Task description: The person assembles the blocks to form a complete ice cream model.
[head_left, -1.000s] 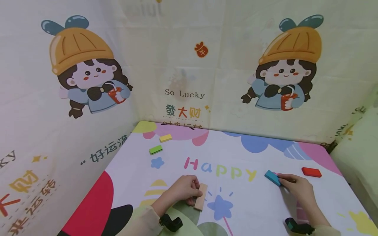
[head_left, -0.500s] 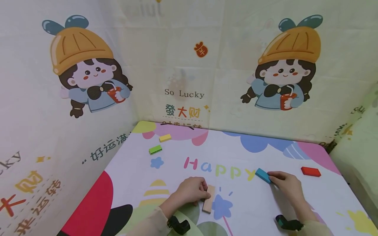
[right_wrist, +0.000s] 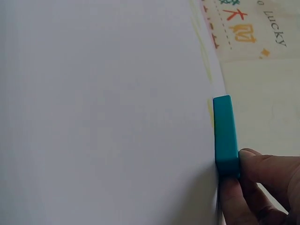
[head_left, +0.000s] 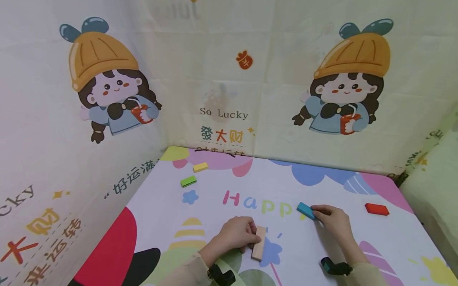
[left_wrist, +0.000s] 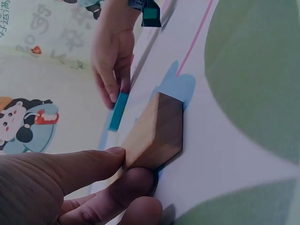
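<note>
In the head view my left hand [head_left: 239,233] pinches a plain wooden block [head_left: 259,243] between thumb and fingers, low over the printed blue star. The left wrist view shows the thumb on one face of this wooden block [left_wrist: 152,131] and fingertips under its near end. My right hand [head_left: 333,221] holds a blue block [head_left: 305,210] by its right end, over the last letter of "Happy". Seen from the right wrist, thumb and fingers grip the lower end of the blue block [right_wrist: 226,136], whose far end points away from the hand.
A red block [head_left: 377,209] lies on the right side of the printed tabletop [head_left: 322,254]. Toward the back left are a green block [head_left: 188,181] and a yellow block [head_left: 200,167]. Printed cloth walls [head_left: 279,99] rise behind and beside the table.
Both held blocks have come closer together: my right hand has moved left with the blue block, and my left hand has moved right with the wooden block. The other blocks stay put.
</note>
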The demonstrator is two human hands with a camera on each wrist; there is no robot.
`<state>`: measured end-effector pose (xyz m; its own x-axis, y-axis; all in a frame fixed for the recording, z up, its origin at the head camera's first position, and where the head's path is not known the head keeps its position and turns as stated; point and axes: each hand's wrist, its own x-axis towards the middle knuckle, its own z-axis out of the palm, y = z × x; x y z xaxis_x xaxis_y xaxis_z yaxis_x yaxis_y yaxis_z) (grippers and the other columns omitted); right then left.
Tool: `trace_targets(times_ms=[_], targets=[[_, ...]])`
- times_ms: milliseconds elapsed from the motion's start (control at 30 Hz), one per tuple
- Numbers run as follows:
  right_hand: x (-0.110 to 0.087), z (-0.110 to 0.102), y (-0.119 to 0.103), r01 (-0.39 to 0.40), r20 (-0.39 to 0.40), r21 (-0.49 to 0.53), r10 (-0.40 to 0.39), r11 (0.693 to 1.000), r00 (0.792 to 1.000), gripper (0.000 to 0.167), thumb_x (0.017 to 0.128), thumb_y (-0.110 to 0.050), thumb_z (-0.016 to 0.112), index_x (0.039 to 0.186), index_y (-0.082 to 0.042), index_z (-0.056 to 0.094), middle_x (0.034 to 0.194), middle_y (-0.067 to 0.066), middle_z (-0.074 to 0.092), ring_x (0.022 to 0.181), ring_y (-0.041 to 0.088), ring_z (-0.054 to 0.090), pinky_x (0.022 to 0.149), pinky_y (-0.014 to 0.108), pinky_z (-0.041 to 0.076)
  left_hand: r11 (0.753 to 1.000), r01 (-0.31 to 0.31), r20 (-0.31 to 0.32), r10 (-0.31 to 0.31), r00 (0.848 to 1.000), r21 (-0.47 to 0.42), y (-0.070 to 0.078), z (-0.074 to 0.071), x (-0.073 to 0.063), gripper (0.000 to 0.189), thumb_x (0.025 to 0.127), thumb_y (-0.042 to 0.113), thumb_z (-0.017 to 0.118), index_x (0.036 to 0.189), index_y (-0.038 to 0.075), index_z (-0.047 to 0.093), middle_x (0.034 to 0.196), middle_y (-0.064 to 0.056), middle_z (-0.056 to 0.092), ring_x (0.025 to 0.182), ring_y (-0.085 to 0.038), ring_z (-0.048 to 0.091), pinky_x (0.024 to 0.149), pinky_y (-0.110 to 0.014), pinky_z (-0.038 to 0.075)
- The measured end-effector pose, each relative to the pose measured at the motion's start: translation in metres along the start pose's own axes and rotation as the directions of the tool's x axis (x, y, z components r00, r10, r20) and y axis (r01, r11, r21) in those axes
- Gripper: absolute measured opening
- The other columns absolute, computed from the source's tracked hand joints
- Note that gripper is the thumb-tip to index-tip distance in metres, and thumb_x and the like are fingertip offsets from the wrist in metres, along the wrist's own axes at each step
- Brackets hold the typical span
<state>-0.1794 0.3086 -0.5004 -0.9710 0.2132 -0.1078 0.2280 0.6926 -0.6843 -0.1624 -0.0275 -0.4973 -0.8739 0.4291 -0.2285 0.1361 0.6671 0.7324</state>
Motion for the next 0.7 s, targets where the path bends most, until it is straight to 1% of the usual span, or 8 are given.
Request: trace_targets(times_ms=[67,233,300,467,567,700], targets=[[0.0,0.003,-0.003,0.017,-0.004,0.003,-0.017,1.0,1.0,0.031,0.101,-0.021,0.066,0.125,-0.004,0.074,0.131,0.026,0.067,0.124,0.045,0.056,0.092,0.049,0.047,1.0,0.0,0.01,0.0,1.0,-0.003,0.001,0.002,0.001,0.024,0.087,0.032,0.083,0.083,0.021,0.062,0.059,0.008,0.065,0.043,-0.014,0.059,0.055,-0.027,0.044],[0.001,0.011,-0.009,0.069,-0.026,0.0,-0.069,0.998,0.997,0.026,0.099,-0.018,0.069,0.119,-0.006,0.077,0.126,0.023,0.071,0.119,0.042,0.061,0.083,0.037,0.046,1.0,-0.009,0.016,0.008,1.0,0.01,0.004,0.006,0.004,0.025,0.088,0.033,0.083,0.081,0.021,0.061,0.058,0.009,0.065,0.042,-0.014,0.06,0.057,-0.028,0.043],[0.001,0.015,-0.012,0.077,-0.025,0.004,-0.077,0.997,0.997,0.025,0.099,-0.018,0.068,0.119,-0.006,0.078,0.126,0.023,0.071,0.118,0.041,0.061,0.082,0.035,0.049,1.0,-0.012,0.017,0.012,1.0,0.01,0.006,0.007,0.004,0.025,0.088,0.033,0.082,0.081,0.022,0.061,0.057,0.01,0.065,0.042,-0.013,0.06,0.058,-0.027,0.043],[0.003,0.023,-0.019,0.086,-0.019,0.003,-0.086,0.996,0.996,0.024,0.098,-0.018,0.069,0.117,-0.007,0.078,0.126,0.023,0.071,0.119,0.041,0.061,0.086,0.039,0.049,1.0,-0.009,0.016,0.009,1.0,0.0,0.01,0.012,0.004,0.025,0.088,0.032,0.082,0.08,0.022,0.06,0.056,0.011,0.065,0.042,-0.013,0.06,0.058,-0.026,0.043],[0.003,0.027,-0.025,0.095,-0.008,0.011,-0.094,0.995,0.995,0.023,0.098,-0.019,0.07,0.116,-0.008,0.079,0.126,0.022,0.071,0.119,0.041,0.062,0.089,0.042,0.051,1.0,-0.002,0.014,0.003,1.0,-0.008,0.012,0.014,0.003,0.025,0.089,0.032,0.081,0.079,0.022,0.06,0.056,0.01,0.065,0.042,-0.013,0.06,0.054,-0.026,0.044],[0.003,0.033,-0.03,0.091,-0.002,0.024,-0.091,0.996,0.996,0.023,0.098,-0.019,0.071,0.116,-0.009,0.079,0.126,0.021,0.071,0.119,0.039,0.062,0.091,0.046,0.052,1.0,0.012,0.027,-0.011,1.0,-0.009,0.015,0.016,0.003,0.026,0.09,0.034,0.08,0.078,0.022,0.06,0.055,0.01,0.065,0.041,-0.013,0.06,0.051,-0.027,0.044]])
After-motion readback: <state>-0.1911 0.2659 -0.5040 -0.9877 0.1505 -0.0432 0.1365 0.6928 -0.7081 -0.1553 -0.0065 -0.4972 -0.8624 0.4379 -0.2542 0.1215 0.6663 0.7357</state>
